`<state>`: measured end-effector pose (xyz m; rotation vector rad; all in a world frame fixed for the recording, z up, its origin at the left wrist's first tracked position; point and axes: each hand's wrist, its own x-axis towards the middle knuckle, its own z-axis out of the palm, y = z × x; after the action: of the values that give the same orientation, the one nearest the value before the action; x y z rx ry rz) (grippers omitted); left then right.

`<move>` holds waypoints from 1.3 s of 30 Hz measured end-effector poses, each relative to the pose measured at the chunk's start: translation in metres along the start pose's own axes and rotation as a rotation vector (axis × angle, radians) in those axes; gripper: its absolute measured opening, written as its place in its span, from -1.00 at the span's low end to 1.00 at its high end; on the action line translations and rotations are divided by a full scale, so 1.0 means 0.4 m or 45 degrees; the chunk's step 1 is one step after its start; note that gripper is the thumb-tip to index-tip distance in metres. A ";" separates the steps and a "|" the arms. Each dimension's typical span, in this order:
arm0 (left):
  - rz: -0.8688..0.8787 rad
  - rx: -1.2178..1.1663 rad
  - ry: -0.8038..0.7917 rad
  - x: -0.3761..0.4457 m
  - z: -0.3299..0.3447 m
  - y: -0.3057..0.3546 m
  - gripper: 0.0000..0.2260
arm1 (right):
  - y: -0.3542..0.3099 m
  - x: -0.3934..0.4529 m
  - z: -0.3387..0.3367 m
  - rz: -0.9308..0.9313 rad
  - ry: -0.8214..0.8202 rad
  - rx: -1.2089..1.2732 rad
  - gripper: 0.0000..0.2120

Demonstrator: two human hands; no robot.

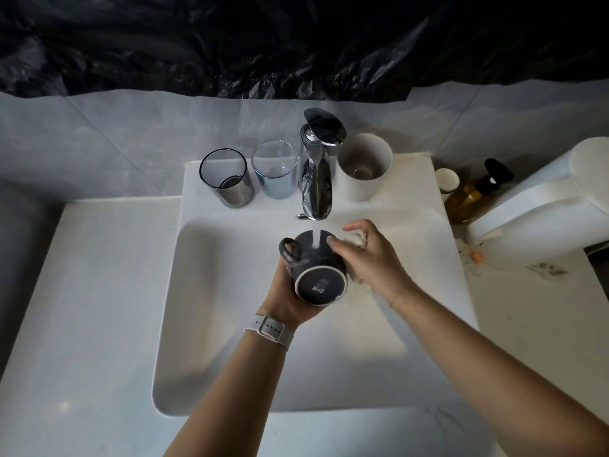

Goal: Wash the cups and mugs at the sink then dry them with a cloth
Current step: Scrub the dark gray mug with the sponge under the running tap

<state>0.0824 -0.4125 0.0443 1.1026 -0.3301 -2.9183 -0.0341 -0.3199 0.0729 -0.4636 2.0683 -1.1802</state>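
Mug: a dark mug point(318, 272) is held over the middle of the sink, tipped on its side with its base turned toward the camera and its handle at 10 o'clock; a small label shows on the base.
Water: a thin stream point(315, 237) runs from the tap onto the mug's upper side.
Left hand: the left hand point(286, 293) grips the mug from below at 7 o'clock, fingers curled around its body; a pale watch strap point(272, 328) sits on the wrist.
Right hand: the right hand point(369, 257) lies against the mug's side at 3 o'clock, thumb on the dark wall, fingers closed on something pale and wet that is too blurred to name.
Sink: a white rectangular sink point(211, 324) set into a white counter point(82, 308).
Tap: a chrome tap point(318, 173) stands at 12 o'clock from the mug, on the back ledge.
Glasses: a dark-rimmed smoky glass point(227, 178) and a clear bluish glass point(275, 168) stand upright just beside each other at 11 o'clock, left of the tap.
White cup: a white cup point(364, 166) stands upright at 1 o'clock, just right of the tap.
Far right: a small paper cup point(446, 180) and an amber pump bottle point(474, 194) at 2 o'clock, near a white toilet point(543, 206).
Wall: black plastic sheeting point(296, 41) hangs above the grey tiles.
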 end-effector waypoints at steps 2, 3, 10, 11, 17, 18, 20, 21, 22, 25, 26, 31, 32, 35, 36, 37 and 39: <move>0.008 0.006 0.004 0.010 0.005 -0.007 -0.63 | 0.018 -0.028 0.017 -0.176 0.163 -0.052 -0.65; 0.012 -0.018 0.004 0.015 0.005 -0.012 -0.61 | 0.024 -0.042 0.025 -0.247 0.168 -0.044 -0.64; 0.060 -0.101 0.001 0.014 -0.007 -0.035 -0.42 | 0.043 -0.081 0.026 -0.860 0.048 -0.130 -0.66; 0.077 -0.064 -0.013 0.012 -0.003 -0.037 -0.50 | 0.031 -0.077 0.022 -0.890 -0.025 -0.092 -0.65; 0.213 -0.036 0.084 0.016 -0.003 -0.067 -0.58 | 0.002 -0.002 0.018 -0.599 -0.126 0.008 -0.82; 0.234 -0.045 0.113 0.019 -0.012 -0.060 -0.60 | 0.014 -0.016 0.014 -0.577 -0.141 0.025 -0.82; 0.314 -0.053 0.152 0.023 -0.035 -0.049 -0.63 | 0.031 -0.062 0.015 -0.650 -0.208 0.067 -0.80; 0.322 -0.051 0.140 0.028 -0.042 -0.051 -0.64 | 0.031 -0.080 0.021 -0.721 -0.264 0.061 -0.78; 0.318 -0.046 0.129 0.032 -0.042 -0.056 -0.65 | 0.023 -0.083 0.030 -0.781 -0.313 0.010 -0.77; 0.290 -0.051 0.089 0.035 -0.019 -0.072 -0.61 | -0.008 -0.015 0.043 -0.702 -0.364 -0.050 -0.75; 0.276 -0.052 0.038 0.032 -0.010 -0.071 -0.58 | -0.012 0.007 0.037 -0.612 -0.350 -0.023 -0.74; 0.314 -0.029 0.075 0.028 -0.046 -0.064 -0.56 | 0.022 -0.077 0.030 -0.674 -0.356 -0.028 -0.74; 0.329 -0.026 0.088 0.028 -0.047 -0.066 -0.58 | 0.022 -0.076 0.039 -0.740 -0.369 -0.058 -0.75; 0.321 -0.040 0.061 0.024 -0.030 -0.077 -0.53 | 0.009 0.010 0.050 -0.572 -0.345 0.049 -0.77; 0.314 -0.030 0.049 0.019 -0.021 -0.076 -0.52 | 0.012 0.032 0.046 -0.474 -0.343 0.103 -0.78; 0.320 -0.024 0.059 0.013 -0.019 -0.075 -0.52 | 0.020 0.032 0.043 -0.414 -0.342 0.162 -0.78; 0.369 -0.050 0.065 0.011 -0.041 -0.065 -0.54 | 0.041 -0.023 0.040 -0.440 -0.343 0.235 -0.77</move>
<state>0.0917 -0.3905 0.0243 1.0250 -0.3933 -2.6281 -0.0156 -0.3154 0.0571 -0.8644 1.6740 -1.4054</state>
